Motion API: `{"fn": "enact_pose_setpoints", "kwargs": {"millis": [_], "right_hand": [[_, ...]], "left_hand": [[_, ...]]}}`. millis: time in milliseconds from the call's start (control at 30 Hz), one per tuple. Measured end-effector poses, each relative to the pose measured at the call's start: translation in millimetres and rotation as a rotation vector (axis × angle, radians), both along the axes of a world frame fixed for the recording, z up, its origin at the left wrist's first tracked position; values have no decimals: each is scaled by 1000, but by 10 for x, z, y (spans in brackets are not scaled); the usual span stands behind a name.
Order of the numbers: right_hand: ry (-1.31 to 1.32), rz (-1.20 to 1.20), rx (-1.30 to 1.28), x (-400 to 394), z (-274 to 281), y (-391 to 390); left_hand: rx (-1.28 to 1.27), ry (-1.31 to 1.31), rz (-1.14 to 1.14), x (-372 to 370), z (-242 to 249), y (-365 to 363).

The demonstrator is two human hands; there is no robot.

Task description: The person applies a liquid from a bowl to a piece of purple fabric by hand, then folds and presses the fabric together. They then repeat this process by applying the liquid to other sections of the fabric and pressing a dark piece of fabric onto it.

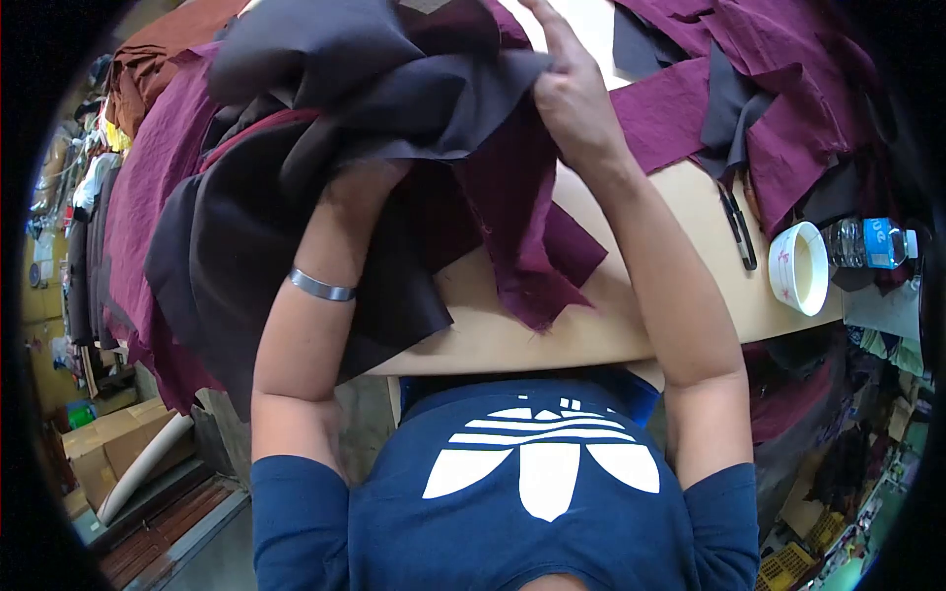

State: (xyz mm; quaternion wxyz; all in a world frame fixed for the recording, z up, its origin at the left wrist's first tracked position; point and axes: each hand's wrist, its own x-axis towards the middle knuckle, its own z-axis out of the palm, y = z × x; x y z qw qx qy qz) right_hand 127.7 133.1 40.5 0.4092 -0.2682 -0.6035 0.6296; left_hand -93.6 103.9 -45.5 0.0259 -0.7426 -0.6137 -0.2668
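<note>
A large dark grey fabric (414,108), lined or layered with maroon cloth (517,217), is bunched up and lifted over the table. My right hand (576,98) grips its edge at the upper middle, one finger stretched upward. My left hand (370,177) reaches under the raised folds; its fingers are hidden, so what they hold does not show. A metal bracelet (322,287) circles my left forearm. Frayed maroon strips hang down between my arms, and dark panels drape over the table's left front edge.
More maroon and dark cloth (670,113) lies on the pale table (690,256) at right. A black pen (737,227), a white bowl (798,268) and a water bottle (867,243) stand or lie near the right edge. A cardboard box (123,443) sits low at left.
</note>
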Motion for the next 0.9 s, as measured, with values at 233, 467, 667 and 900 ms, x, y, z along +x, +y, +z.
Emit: {"fn": "enact_pose_setpoints", "kwargs": {"millis": [233, 467, 667, 900], "right_hand": [[-23, -157, 330, 34, 771, -134], [-647, -396, 539, 194, -415, 429], [-396, -427, 543, 160, -597, 703], [-912, -504, 846, -15, -586, 553]], "left_hand": [[-136, -5, 46, -631, 205, -226], [-95, 13, -37, -434, -314, -170], [31, 86, 44, -200, -178, -147], [102, 88, 59, -311, -79, 10]]}}
